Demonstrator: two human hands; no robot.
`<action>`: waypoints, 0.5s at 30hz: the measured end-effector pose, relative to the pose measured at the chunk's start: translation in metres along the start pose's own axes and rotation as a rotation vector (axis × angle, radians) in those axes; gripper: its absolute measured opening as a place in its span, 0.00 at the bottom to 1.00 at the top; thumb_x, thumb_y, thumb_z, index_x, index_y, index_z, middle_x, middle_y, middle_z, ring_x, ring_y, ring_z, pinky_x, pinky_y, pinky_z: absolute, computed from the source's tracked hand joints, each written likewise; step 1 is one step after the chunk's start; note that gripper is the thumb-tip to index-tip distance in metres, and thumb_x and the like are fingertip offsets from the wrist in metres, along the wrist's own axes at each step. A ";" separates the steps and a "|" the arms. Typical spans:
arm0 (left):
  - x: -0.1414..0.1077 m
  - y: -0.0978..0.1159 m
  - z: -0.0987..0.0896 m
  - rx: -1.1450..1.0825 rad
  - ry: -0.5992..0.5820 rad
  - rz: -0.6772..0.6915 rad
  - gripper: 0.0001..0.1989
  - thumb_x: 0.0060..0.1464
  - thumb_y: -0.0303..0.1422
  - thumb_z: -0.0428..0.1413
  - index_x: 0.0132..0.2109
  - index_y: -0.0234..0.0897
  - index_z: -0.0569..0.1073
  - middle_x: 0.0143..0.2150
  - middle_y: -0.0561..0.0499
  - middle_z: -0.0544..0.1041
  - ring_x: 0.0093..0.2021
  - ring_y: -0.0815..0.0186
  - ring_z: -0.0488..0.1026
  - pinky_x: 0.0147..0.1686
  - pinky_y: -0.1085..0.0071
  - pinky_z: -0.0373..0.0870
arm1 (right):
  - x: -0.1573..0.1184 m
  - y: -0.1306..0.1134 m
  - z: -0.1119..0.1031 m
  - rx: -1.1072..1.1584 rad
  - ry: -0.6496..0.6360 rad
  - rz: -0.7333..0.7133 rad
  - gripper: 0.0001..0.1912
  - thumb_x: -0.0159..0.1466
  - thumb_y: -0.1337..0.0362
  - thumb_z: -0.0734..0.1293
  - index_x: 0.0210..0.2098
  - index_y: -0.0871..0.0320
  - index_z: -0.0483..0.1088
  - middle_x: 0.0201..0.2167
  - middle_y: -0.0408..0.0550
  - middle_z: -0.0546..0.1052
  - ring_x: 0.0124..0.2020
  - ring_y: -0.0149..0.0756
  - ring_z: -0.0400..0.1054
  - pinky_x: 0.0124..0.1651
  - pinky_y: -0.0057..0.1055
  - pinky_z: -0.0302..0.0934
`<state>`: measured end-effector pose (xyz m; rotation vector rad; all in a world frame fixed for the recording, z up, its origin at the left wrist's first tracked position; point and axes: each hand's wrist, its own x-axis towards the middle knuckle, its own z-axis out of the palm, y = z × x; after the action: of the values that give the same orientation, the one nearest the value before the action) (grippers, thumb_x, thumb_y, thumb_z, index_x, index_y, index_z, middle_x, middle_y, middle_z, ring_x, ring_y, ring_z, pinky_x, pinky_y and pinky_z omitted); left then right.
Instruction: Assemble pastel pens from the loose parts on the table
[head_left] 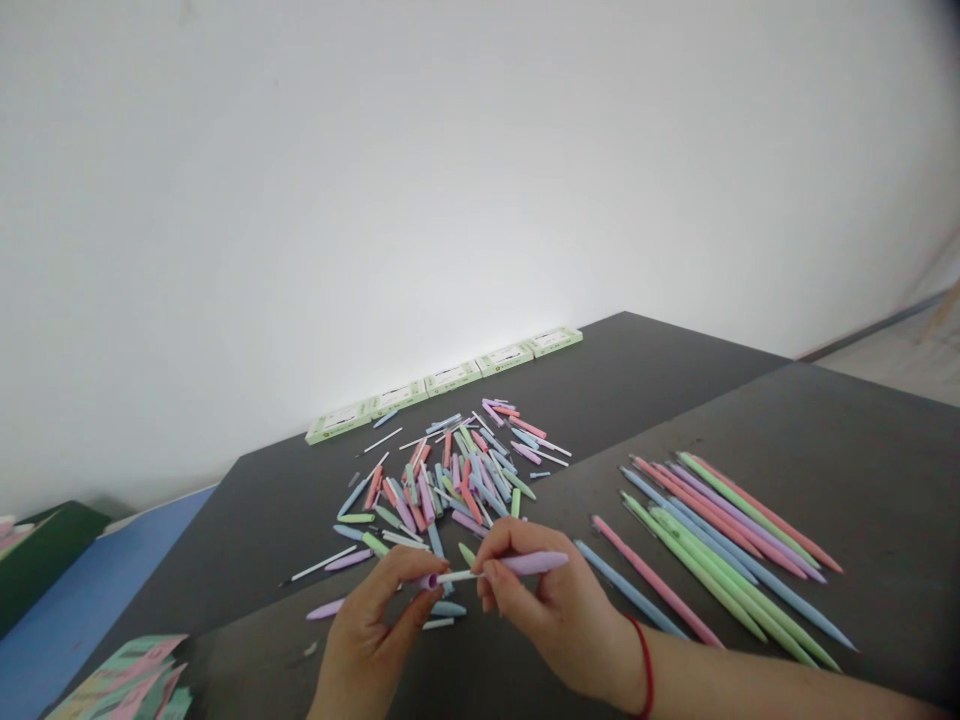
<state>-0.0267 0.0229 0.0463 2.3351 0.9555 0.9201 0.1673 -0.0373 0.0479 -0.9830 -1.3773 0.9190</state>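
Crosswise, purple barrel [536, 563] points taper rightward, white refill [459, 576] leftward; hands [553, 606] pinching barrel and purple tube [430, 581].

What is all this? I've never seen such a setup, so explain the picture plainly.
There is no machine: these are a person's bare hands, and the one picture comes from a camera on their head, looking forward and down. On the black table lie a loose heap of pen parts, five boxes along the wall and, to the right, longer pens. The left hand pinches a purple tube, partly hidden, between its fingers. The right hand, a red band at its wrist, holds a purple barrel; a white rod runs from that hand to the tube's mouth.
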 end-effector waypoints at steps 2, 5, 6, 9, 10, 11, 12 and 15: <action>0.000 0.000 0.001 -0.002 -0.003 0.029 0.04 0.56 0.31 0.55 0.39 0.43 0.73 0.35 0.55 0.77 0.36 0.68 0.75 0.36 0.77 0.69 | 0.000 -0.001 0.000 -0.015 -0.003 -0.020 0.06 0.62 0.69 0.60 0.29 0.59 0.66 0.23 0.41 0.69 0.24 0.29 0.61 0.28 0.25 0.54; 0.001 0.003 0.002 0.024 -0.011 0.084 0.04 0.56 0.30 0.55 0.40 0.42 0.72 0.35 0.54 0.76 0.36 0.68 0.74 0.36 0.77 0.69 | -0.002 0.002 0.001 -0.036 -0.019 -0.038 0.05 0.61 0.70 0.60 0.30 0.59 0.67 0.23 0.41 0.69 0.25 0.29 0.61 0.29 0.26 0.55; 0.001 0.004 0.002 0.036 -0.018 0.111 0.04 0.56 0.30 0.55 0.40 0.42 0.72 0.35 0.54 0.76 0.36 0.68 0.74 0.36 0.76 0.69 | -0.003 0.004 0.003 -0.039 -0.028 -0.035 0.05 0.61 0.70 0.60 0.31 0.58 0.67 0.24 0.41 0.69 0.25 0.29 0.62 0.29 0.26 0.55; 0.002 0.009 0.003 0.090 -0.063 0.199 0.07 0.57 0.30 0.55 0.43 0.43 0.72 0.36 0.53 0.76 0.37 0.67 0.73 0.37 0.76 0.69 | -0.007 0.013 0.009 0.025 -0.035 0.019 0.03 0.61 0.69 0.61 0.33 0.58 0.66 0.24 0.40 0.70 0.25 0.29 0.62 0.28 0.26 0.56; 0.002 0.010 0.003 0.117 -0.080 0.225 0.08 0.57 0.30 0.54 0.45 0.43 0.72 0.36 0.53 0.76 0.37 0.67 0.73 0.37 0.75 0.69 | -0.007 0.016 0.012 0.090 -0.027 0.058 0.02 0.62 0.69 0.61 0.33 0.58 0.65 0.24 0.40 0.70 0.25 0.29 0.62 0.28 0.25 0.56; 0.002 0.011 0.003 0.149 -0.093 0.242 0.09 0.58 0.30 0.54 0.46 0.43 0.72 0.36 0.52 0.76 0.37 0.67 0.73 0.37 0.74 0.69 | -0.007 0.019 0.015 0.175 -0.018 0.102 0.00 0.62 0.68 0.61 0.34 0.58 0.63 0.23 0.40 0.70 0.24 0.28 0.63 0.27 0.25 0.57; 0.002 0.012 0.004 0.181 -0.099 0.252 0.10 0.58 0.31 0.53 0.47 0.43 0.72 0.36 0.52 0.76 0.36 0.66 0.73 0.37 0.74 0.69 | -0.007 0.023 0.017 0.269 -0.010 0.147 0.02 0.62 0.66 0.61 0.33 0.57 0.62 0.23 0.39 0.70 0.23 0.28 0.64 0.26 0.24 0.57; 0.001 0.014 0.006 0.259 -0.087 0.236 0.10 0.60 0.32 0.50 0.48 0.41 0.72 0.36 0.50 0.77 0.36 0.65 0.73 0.37 0.72 0.70 | -0.003 0.031 0.023 0.480 0.012 0.256 0.10 0.61 0.58 0.63 0.31 0.57 0.58 0.22 0.40 0.72 0.19 0.27 0.65 0.20 0.23 0.55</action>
<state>-0.0154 0.0133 0.0510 2.7293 0.8166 0.8137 0.1462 -0.0291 0.0164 -0.7979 -0.9636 1.3576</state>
